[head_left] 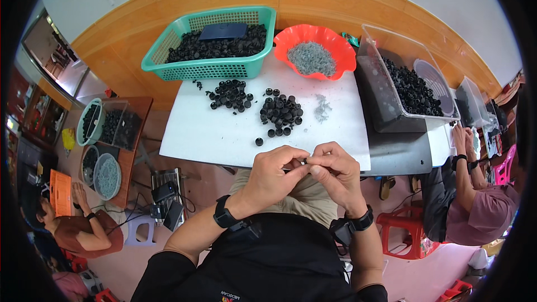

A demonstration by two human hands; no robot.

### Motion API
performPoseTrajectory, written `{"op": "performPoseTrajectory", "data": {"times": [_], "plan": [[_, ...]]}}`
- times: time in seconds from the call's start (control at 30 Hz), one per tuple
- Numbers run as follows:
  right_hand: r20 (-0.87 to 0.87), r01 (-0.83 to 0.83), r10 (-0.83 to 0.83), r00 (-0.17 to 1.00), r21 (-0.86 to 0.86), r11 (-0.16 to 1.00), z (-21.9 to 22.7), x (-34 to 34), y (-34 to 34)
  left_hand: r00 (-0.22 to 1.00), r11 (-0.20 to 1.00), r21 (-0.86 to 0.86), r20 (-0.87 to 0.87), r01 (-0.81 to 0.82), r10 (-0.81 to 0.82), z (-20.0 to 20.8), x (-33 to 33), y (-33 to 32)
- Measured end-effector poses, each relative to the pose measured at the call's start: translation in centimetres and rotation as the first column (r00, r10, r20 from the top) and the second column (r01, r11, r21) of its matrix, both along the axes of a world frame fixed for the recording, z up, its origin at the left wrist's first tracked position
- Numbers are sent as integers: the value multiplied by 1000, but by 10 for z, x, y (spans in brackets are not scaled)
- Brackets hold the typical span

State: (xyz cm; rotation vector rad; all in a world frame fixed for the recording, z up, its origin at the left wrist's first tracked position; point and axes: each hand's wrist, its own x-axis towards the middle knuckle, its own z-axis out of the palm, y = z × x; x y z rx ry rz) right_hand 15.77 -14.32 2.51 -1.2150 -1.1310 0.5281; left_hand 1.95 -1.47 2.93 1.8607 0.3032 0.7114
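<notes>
My left hand [275, 172] and my right hand [334, 169] meet at the near edge of the white table [212, 128], fingertips pinched together on a small black cap [305, 160] that is mostly hidden. Two heaps of black caps [230, 95] [281, 111] lie on the table beyond my hands, with a single loose cap [259, 141] closer. A small cluster of grey rings [321, 107] lies right of the heaps.
A green basket [212, 70] full of black caps and an orange bowl [344, 50] of grey rings stand at the back. A clear bin [391, 39] of caps sits right. One person sits at lower left, another at right by a red stool [404, 229].
</notes>
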Motion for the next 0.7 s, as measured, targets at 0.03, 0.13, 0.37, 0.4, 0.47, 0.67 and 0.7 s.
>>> {"op": "performPoseTrajectory", "data": {"times": [0.03, 0.13, 0.37, 0.4, 0.47, 0.67, 0.7], "plan": [[82, 14, -16, 996, 28, 1000, 2, 0, 1, 999, 990, -136, -18, 44, -47, -1, 0, 1], [172, 42, -49, 984, 43, 998, 5, 0, 0, 985, 880, -459, -52, 123, -165, 7, -2, 4], [209, 97, -125, 970, 138, 986, -2, -2, 4, 967, 695, -675, 122, 247, -226, 5, -1, 10], [247, 120, -158, 956, 160, 980, -1, -2, 6, 966, 635, -733, 126, 243, -224, 5, -2, 10], [282, 144, -192, 940, 184, 972, -3, -3, 8, 966, 570, -787, 128, 237, -224, 5, -2, 10], [279, 147, -202, 939, 206, 968, -6, -3, 12, 966, 455, -856, 174, 245, -192, 2, 0, 11], [274, 152, -208, 939, 212, 965, -7, -3, 12, 964, 452, -855, 183, 254, -195, 0, 0, 11]]}}
